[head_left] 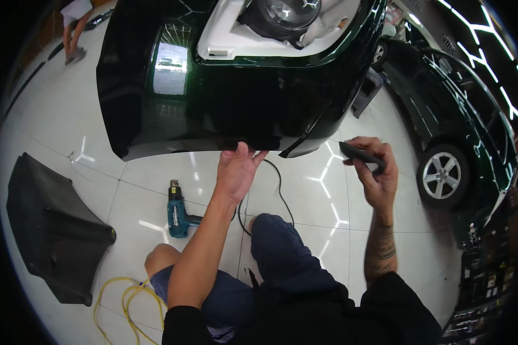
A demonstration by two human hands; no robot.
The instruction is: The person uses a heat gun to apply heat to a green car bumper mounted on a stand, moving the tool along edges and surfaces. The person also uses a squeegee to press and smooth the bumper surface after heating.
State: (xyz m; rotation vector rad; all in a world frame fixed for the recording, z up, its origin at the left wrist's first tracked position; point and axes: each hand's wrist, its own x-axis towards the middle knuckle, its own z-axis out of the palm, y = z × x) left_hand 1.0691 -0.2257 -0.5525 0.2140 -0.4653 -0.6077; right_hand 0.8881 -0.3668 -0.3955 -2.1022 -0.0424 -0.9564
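Above me a glossy dark green car body panel fills the upper middle, curving round a white-edged opening with a dark, round lamp. My left hand is at the panel's lower edge, palm turned up, its fingers closed on the rim; some fingertips are hidden by the panel. Held off to the right of the panel, my right hand grips a flat black squeegee between thumb and fingers. The squeegee touches nothing but the hand.
A teal heat gun stands on the tiled floor, a black cord nearby. At left lie a black molded panel and a yellow hose. A dark green car is parked at right. Another person's legs show far left.
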